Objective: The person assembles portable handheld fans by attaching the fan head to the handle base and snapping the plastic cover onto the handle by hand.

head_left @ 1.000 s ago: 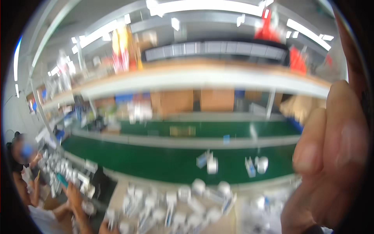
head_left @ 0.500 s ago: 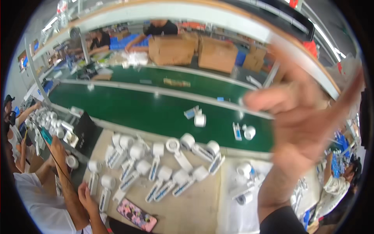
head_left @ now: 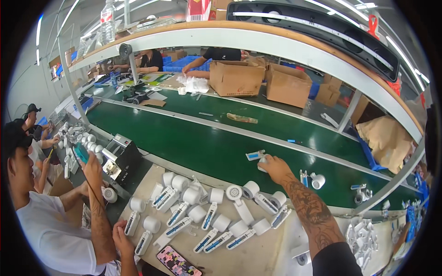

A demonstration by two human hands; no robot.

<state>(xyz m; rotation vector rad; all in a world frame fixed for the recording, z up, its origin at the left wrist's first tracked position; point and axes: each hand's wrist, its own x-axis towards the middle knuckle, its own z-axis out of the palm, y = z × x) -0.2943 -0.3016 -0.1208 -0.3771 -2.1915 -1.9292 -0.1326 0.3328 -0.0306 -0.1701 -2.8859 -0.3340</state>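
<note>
On the green conveyor belt (head_left: 198, 142), my right hand (head_left: 275, 169) has its fingers round the white head of a handheld fan (head_left: 263, 164). That fan's handle, with a blue strip, points toward the far left; the palm hides part of the head. My left hand (head_left: 122, 237) is low at the left edge of the work table, its fingers curled. Whatever it may hold is hidden. Beside it lies a white handheld fan (head_left: 143, 241). Several more fans (head_left: 221, 232) with round heads and blue-striped handles spread across the table.
A phone in a patterned case (head_left: 177, 262) lies at the near table edge. Another fan (head_left: 317, 181) rests farther right on the belt. White parts (head_left: 361, 239) are heaped at right. A co-worker (head_left: 60, 225) holds a teal tool at left. Overhead runs a shelf (head_left: 276, 37); cardboard boxes (head_left: 237, 78) stand beyond the belt.
My right hand has come down and left from its raised, blurred place close to the camera onto a fan on the belt. The whole view has shifted, showing more of the shelf.
</note>
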